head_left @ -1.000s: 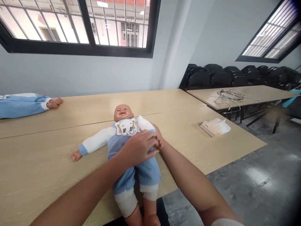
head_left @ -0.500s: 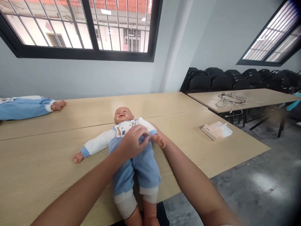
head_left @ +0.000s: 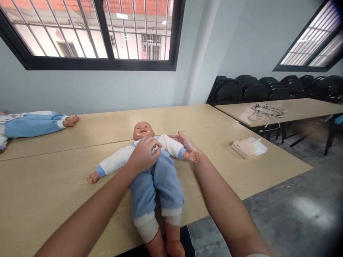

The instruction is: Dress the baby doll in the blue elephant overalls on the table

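A baby doll (head_left: 168, 185) in a blue and white outfit lies face up on the table, its head away from me and its legs reaching over the near edge. My left hand (head_left: 144, 151) is on the doll's chest, fingers curled at the cloth around the bear patch; the fingertips are partly hidden. Beside the doll's outstretched arm, on the right, is my right hand (head_left: 185, 142). Its fingers are extended and partly hidden behind the white sleeve (head_left: 171, 145), and the doll's small hand rests against my wrist.
Another doll (head_left: 34, 125) in similar clothes lies at the far left of the table (head_left: 53, 192). An open tissue box (head_left: 248, 147) sits on the right. Tangled cables (head_left: 266, 112) lie on a second table, with stacked black chairs (head_left: 229, 91) behind it.
My left hand has shifted slightly up the doll's chest towards its head. My right hand has come into view from behind the doll's arm, which has swung outward and up.
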The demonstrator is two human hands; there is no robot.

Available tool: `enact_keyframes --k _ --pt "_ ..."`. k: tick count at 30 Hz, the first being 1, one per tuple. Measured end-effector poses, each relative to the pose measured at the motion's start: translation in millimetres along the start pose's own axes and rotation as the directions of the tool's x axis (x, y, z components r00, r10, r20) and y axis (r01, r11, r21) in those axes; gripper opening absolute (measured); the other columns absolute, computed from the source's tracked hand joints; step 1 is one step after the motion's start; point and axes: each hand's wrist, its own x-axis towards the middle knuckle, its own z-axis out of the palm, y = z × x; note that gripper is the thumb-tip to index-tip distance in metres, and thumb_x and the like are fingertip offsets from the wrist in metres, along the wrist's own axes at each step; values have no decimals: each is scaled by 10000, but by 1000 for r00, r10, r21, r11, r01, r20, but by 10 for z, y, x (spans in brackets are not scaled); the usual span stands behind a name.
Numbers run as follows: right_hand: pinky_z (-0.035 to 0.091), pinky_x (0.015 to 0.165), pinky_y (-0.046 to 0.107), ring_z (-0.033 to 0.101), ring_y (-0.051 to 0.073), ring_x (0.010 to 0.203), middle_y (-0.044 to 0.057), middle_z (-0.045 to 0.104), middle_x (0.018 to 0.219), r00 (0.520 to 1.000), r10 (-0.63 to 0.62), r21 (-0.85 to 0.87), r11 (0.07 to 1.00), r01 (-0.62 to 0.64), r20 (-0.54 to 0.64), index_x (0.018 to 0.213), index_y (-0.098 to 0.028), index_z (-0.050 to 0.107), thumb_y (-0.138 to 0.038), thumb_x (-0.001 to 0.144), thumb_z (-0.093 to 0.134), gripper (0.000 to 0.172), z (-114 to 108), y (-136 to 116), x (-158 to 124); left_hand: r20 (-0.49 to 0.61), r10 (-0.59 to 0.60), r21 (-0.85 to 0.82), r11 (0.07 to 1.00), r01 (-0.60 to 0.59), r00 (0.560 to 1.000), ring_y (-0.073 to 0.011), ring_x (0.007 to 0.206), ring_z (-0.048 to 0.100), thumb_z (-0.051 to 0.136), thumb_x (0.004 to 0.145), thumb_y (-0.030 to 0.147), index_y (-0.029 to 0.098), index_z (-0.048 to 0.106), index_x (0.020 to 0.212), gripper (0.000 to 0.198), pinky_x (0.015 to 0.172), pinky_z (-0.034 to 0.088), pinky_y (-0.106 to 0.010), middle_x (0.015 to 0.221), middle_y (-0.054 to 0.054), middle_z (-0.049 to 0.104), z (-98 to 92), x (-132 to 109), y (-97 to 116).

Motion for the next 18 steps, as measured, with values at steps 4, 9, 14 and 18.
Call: enact_keyframes --k 4,9,14,18 --pt "562 1017 376 685 238 1187 91 695 1401 985 28 -60 998 -18 169 1327 -219 675 -477 953 681 454 -114 0 -111 167 27 2 1000 -28 986 -229 1009 612 574 947 225 212 651 917 84 943 465 -397 987 -35 703 -364 -13 165" --pt "518 1081 390 651 245 1247 106 667 1448 987 -94 -435 889 141 129 1371 -201 661 -386 903 752 511 -90 -53 -137 234 -96 -60 992 113 967 -160 775 556 595 982 290 230 639 905 107 724 438 -313 840 18 626 -616 -663 542" --pt "536 1004 386 695 238 1118 128 739 1307 976 -217 -811 575 109 -23 1282 -148 704 -348 984 613 372 47 -44 -130 -96 -285 -134 953 271 954 -157 726 579 611 1002 341 228 614 949 124 673 503 -295 866 -9 613 -334 -1878 662" --pt "513 1044 414 679 259 1132 170 732 1294 951 -294 -870 489 62 -97 1258 -113 708 -333 992 586 366 148 -77 -121 -107 -270 15 962 273 957 -171 792 668 654 994 312 256 619 1131 153 735 575 -316 1056 -40 694 -146 -2322 647"
